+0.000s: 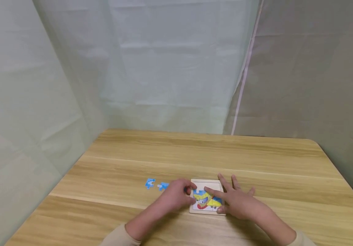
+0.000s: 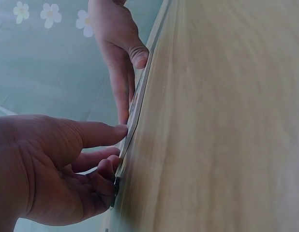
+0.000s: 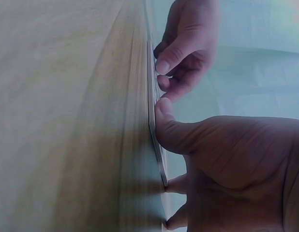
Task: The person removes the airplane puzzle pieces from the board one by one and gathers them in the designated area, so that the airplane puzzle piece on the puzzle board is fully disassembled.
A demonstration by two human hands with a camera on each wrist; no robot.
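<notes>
A small jigsaw puzzle in a pale wooden tray [image 1: 207,212] lies flat on the table. Fitted pieces show a yellow, blue and red picture in its lower part, and bare tray shows along the top. My left hand [image 1: 176,195] is at the tray's left side; its thumb and index finger touch the puzzle, apart from each other. Its other fingers bend over a dark blue piece [image 2: 116,191] just outside the tray. Whether they grip it is hidden. My right hand [image 1: 239,201] lies spread over the right side, index finger on the puzzle and thumb at the lower right corner.
Two loose blue puzzle pieces lie left of the tray: one farther out [image 1: 150,183], one nearer my left hand [image 1: 163,186]. The wood-grain table [image 1: 102,177] reaches back to hanging grey-green cloth [image 1: 170,68], with more cloth at both sides.
</notes>
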